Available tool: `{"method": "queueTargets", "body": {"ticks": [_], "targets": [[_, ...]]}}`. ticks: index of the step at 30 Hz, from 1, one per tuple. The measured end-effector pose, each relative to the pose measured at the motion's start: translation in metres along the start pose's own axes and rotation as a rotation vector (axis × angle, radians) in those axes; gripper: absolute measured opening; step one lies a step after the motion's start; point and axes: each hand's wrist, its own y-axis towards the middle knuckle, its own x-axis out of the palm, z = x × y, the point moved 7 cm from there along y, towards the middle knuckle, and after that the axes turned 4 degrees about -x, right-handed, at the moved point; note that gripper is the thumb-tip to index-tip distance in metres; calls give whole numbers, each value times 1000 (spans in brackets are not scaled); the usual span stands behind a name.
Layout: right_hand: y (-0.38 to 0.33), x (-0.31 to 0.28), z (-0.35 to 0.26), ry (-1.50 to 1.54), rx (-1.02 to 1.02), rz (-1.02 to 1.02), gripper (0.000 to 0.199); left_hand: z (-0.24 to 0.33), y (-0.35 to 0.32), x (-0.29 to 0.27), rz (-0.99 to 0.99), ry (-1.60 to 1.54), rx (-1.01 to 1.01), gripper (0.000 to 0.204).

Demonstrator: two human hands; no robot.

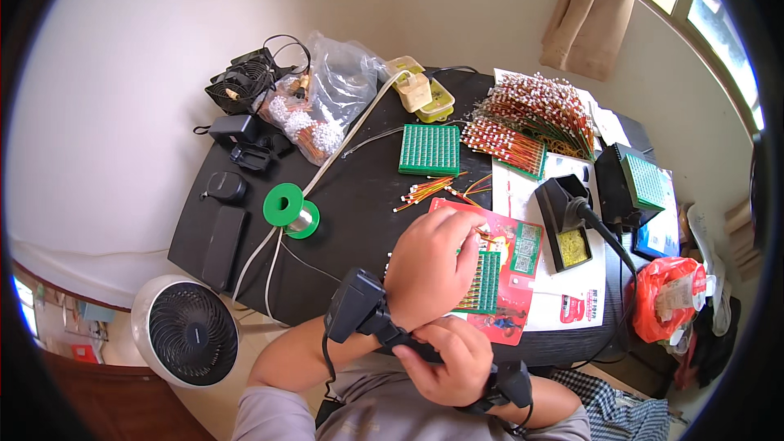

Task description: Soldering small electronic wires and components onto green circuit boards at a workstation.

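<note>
My left hand (431,265) lies palm down, fingers curled, over the left edge of a green perforated board (488,282) studded with thin wire legs. The board rests on a red printed sheet (508,325) at the near edge of the black table (359,212). What lies under the palm is hidden. A black device (353,304) is strapped to my left wrist. My right hand (453,366) is just below it, closed around that wrist strap (402,336). It wears a similar black device (513,384).
Loose orange-legged parts (429,189), a bare green board (430,149) and filled boards (523,126) lie behind. A green solder spool (287,208) sits left, a soldering-iron stand (569,220) right. A plastic bag (335,98), black adapters (233,129), a floor fan (186,331) and an orange bag (670,294) surround them.
</note>
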Motion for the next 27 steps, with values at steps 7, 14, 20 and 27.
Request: {"method": "queueTargets", "body": {"ticks": [7, 14, 20, 27], "targets": [[-4, 6, -5, 58, 45, 106, 45, -15, -6, 1, -41, -404, -356, 15], [-7, 7, 2, 167, 187, 140, 41, -16, -6, 1, -86, -908, -546, 13], [-17, 11, 11, 253, 365, 66, 38, -15, -7, 9, -91, -1162, -623, 12], [-18, 15, 22, 621, 604, -79, 31, 1, -7, 5, -39, -839, -463, 12]]}}
